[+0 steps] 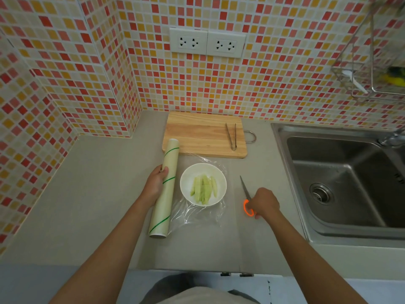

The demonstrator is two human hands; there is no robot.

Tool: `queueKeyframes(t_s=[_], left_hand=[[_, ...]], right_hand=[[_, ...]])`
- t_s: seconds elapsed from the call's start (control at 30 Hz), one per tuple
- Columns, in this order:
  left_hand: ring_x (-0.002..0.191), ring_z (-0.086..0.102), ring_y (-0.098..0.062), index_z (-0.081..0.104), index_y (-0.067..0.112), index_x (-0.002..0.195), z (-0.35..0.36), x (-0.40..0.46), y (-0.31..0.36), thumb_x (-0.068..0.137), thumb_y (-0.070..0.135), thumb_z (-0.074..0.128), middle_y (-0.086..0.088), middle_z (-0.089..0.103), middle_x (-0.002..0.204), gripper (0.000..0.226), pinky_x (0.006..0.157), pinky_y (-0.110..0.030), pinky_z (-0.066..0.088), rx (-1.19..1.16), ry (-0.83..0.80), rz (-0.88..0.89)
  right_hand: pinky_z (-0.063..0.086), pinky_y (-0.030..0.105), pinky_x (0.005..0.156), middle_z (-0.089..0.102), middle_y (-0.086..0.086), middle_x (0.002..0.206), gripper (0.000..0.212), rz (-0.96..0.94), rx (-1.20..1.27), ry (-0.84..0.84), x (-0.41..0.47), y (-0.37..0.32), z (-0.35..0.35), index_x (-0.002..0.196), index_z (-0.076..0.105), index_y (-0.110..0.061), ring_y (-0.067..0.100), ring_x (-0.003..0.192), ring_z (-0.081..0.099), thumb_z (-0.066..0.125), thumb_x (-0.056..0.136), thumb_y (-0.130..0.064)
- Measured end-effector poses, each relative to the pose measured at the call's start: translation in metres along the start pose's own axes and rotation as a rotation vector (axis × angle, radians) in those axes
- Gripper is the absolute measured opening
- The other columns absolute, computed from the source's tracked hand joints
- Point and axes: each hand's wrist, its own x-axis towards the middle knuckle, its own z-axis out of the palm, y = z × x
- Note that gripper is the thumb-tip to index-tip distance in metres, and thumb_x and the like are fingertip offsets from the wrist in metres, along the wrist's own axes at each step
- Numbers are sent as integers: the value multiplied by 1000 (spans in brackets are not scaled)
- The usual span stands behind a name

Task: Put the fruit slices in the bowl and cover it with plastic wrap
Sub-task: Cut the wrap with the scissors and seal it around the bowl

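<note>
Pale-green fruit slices (203, 189) lie lengthwise in the white bowl (186, 178), film-covered.
Left hand (156, 184) grips the plastic wrap roll (164, 189), pointing away; right hand (264, 202) curls round orange-handled scissors (247, 199), blades pointing away.

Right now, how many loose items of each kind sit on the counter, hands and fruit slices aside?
Bowl: 1
Plastic wrap roll: 1
Scissors: 1
Cutting board: 1
Tongs: 1
Total: 5
</note>
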Motion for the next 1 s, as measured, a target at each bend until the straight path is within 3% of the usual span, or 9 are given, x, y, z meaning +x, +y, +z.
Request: queueKeyframes(t_s=[0.07, 0.17, 0.3, 0.4, 0.53, 0.63, 0.83, 1.0], left_hand=[[70, 56, -20, 58, 13, 109, 0, 0, 1, 99, 25, 45, -6, 61, 85, 21, 65, -32, 45, 1, 0, -2], [69, 55, -21, 58, 12, 106, 0, 0, 2, 99, 25, 45, -6, 59, 84, 19, 67, -34, 44, 0, 2, 2], [72, 53, -24, 59, 13, 103, -2, 1, 1, 99, 25, 46, -9, 58, 85, 18, 75, -40, 44, -1, -3, 9], [66, 55, -22, 60, 22, 94, -1, 0, 3, 98, 25, 47, -6, 60, 81, 15, 64, -33, 46, -12, 1, -1], [63, 56, -22, 61, 25, 90, -1, -2, 7, 98, 26, 48, -5, 60, 79, 15, 60, -32, 47, -16, -2, -2], [63, 57, -23, 61, 21, 99, -1, -2, 7, 97, 27, 49, -7, 60, 81, 14, 60, -33, 50, -27, 4, -9], [91, 58, -26, 59, 17, 113, -1, -5, 6, 97, 29, 48, -10, 62, 101, 23, 88, -48, 47, 29, 32, 13], [86, 59, -26, 60, 18, 108, -3, -8, 8, 96, 30, 49, -8, 63, 95, 20, 80, -41, 48, 38, 46, 9]], right_hand=[[48, 20, 49, 54, 4, 31, 13, 32, 129, -4, 1, -1, -2, 64, 58, -4, 18, 40, 59, 64, 73, -10], [38, 14, 34, 51, 1, 27, 27, -2, 449, 66, 4, -9, -3, 57, 56, -4, 12, 27, 53, 66, 79, -16], [37, 19, 38, 66, 8, 55, 23, -84, 860, 45, 0, -36, -5, 64, 61, -3, 10, 29, 55, 62, 83, -16], [37, 21, 39, 67, 9, 65, 19, -148, 1042, -4, -4, -49, -6, 70, 64, -3, 11, 34, 52, 62, 86, -14], [35, 19, 38, 64, 7, 64, 14, -212, 1137, -67, -12, -53, -3, 79, 68, -4, 10, 37, 48, 63, 87, -14], [33, 19, 39, 64, 7, 64, 14, -245, 1148, -120, -17, -55, 2, 84, 68, -3, 9, 37, 46, 59, 90, -12], [32, 19, 38, 64, 5, 65, 14, -313, 1120, -294, -37, -59, 20, 85, 67, -8, 9, 37, 47, 58, 90, -16], [29, 20, 38, 65, 3, 61, 22, -350, 1086, -413, -57, -60, 39, 77, 65, -9, 10, 37, 46, 63, 89, -27]])
